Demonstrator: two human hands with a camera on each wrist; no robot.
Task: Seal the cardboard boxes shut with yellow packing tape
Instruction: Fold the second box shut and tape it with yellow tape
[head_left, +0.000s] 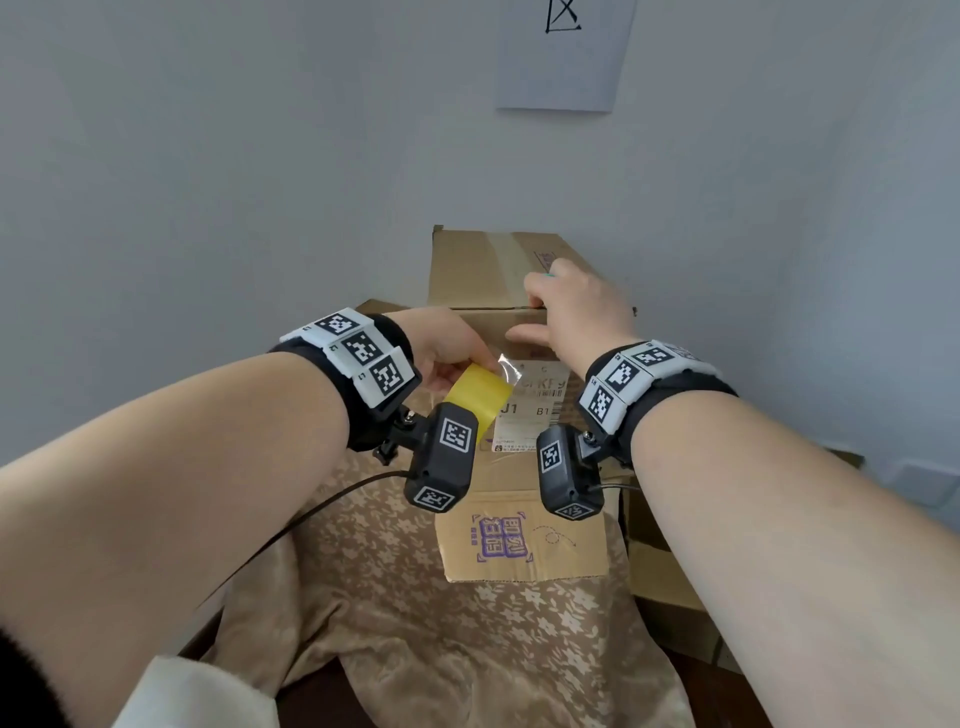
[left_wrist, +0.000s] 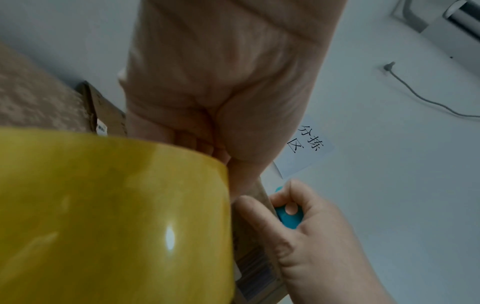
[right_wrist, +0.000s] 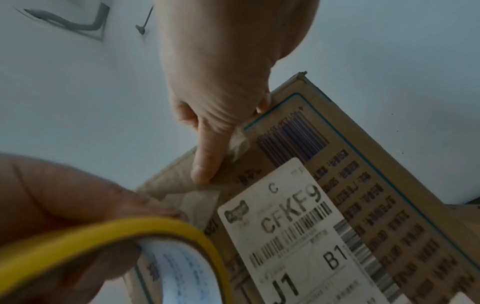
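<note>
Right now the left hand (head_left: 447, 343) grips the roll of yellow tape (head_left: 480, 395) at about nine o'clock of the cardboard box (head_left: 524, 478), with a short clear tongue of tape (head_left: 509, 370) peeled up toward the box's front face. The right hand (head_left: 576, 312) hooks over the box's top edge at twelve o'clock, thumb pressed on the front, and also curls round a small blue object (left_wrist: 288, 218) I cannot identify. The loose tongue could well fold back on itself or land crooked if the box tips under that one-handed hold. The white shipping label (right_wrist: 293, 232) reads "C", "CFKF9", "J1" and "B1"; a paper sheet on the wall (left_wrist: 309, 144) carries Chinese characters, seemingly 分拣区.
</note>
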